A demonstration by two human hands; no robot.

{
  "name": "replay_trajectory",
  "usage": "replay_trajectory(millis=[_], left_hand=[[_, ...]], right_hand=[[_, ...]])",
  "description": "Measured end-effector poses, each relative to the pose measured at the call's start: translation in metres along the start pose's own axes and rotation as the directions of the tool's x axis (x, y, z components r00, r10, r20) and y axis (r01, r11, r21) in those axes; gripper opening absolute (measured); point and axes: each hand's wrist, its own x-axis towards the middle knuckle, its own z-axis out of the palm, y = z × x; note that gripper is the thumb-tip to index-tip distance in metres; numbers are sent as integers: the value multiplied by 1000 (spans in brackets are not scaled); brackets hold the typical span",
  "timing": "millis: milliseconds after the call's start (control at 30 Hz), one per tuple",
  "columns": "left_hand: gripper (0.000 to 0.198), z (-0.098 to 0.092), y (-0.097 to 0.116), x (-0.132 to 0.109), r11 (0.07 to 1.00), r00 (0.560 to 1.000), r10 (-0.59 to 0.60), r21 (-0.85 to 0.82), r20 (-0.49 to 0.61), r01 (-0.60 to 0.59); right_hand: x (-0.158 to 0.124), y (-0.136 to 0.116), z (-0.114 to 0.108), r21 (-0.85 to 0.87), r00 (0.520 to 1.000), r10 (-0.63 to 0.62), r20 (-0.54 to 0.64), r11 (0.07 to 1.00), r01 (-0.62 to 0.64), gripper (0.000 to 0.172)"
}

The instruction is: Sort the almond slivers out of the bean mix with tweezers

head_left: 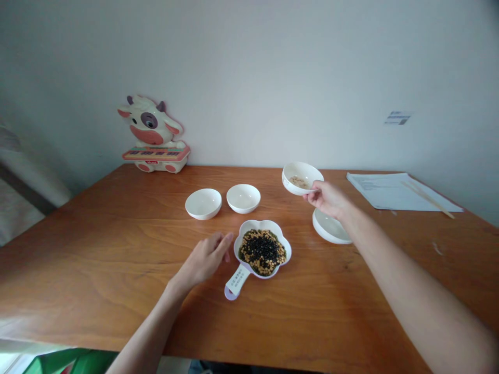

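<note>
My left hand [205,258] rests open on the table, its fingertips beside the left rim of a white flower-shaped dish [262,223]. That dish has a white handle and holds a mix of black, yellow and green beans [262,252]. My right hand [326,199] grips a small white bowl [290,186] in the air, tilted toward me, with pale grains [299,182] in the bottom. Below that hand sits a shallow white dish [331,238], partly hidden by my wrist. Two small white bowls [202,213] [243,208] stand side by side beyond the flower-shaped dish.
All this lies on a wooden table [97,259] set against a white wall. A cow-shaped toy keyboard [154,135] stands at the back left. Papers [397,192] lie at the back right, with a pair of wooden chopsticks [429,200] on them.
</note>
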Motion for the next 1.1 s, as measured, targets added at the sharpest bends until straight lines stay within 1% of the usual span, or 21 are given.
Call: replay_trajectory(millis=[33,100,167,233,267,300,367,400,433,500,600,700,800,900,967,1033,1100], left_hand=[[58,7,5,-9,996,992,-12,-82,124,22],[63,17,11,-22,977,971,-47,-190,233,93],[66,24,16,-29,945,927,-75,-271,367,184],[66,30,20,-33,901,881,-71,-349,467,257],[66,32,21,-36,880,873,-58,-388,484,273],[65,35,22,-39,864,884,-50,-424,464,271],[62,39,22,-47,846,929,-47,-479,366,232],[61,40,22,-52,847,945,-51,-487,323,212],[61,42,22,-57,849,948,-59,-483,312,211],[62,43,22,-65,843,948,-76,-488,310,227],[64,46,27,-70,832,956,-98,-505,276,231],[65,50,30,-71,802,956,-103,-546,275,243],[65,54,28,-73,789,957,-113,-561,266,249],[64,59,23,-72,802,964,-110,-552,242,231],[65,62,20,-70,812,966,-107,-540,235,221],[65,65,20,-67,820,964,-94,-530,249,217],[63,66,20,-65,833,958,-76,-511,275,213]], right_hand=[[-12,2,-2,4,999,30,22,1000,-30,18],[-34,6,-6,10,995,79,64,997,-80,16],[-52,10,-8,17,989,119,92,993,-121,17],[-66,13,-7,19,982,149,113,988,-152,17],[-72,15,-7,16,980,159,118,987,-162,16],[-77,17,-6,12,979,166,122,986,-168,14],[-85,20,-5,5,977,170,128,985,-172,12],[-88,22,-4,2,977,168,129,985,-170,12],[-91,23,-4,2,978,164,131,986,-166,11],[-96,26,-3,1,979,155,133,988,-157,11],[-101,28,0,-4,981,136,139,991,-136,14],[-103,31,2,-23,984,113,135,994,-111,20],[-102,36,2,-60,992,77,100,996,-71,28],[-100,45,3,-118,998,22,61,993,-14,32],[-99,51,6,-153,998,-8,56,988,17,34],[-100,56,11,-191,996,-47,78,980,62,34],[-103,60,16,-256,984,-125,130,954,155,36]])
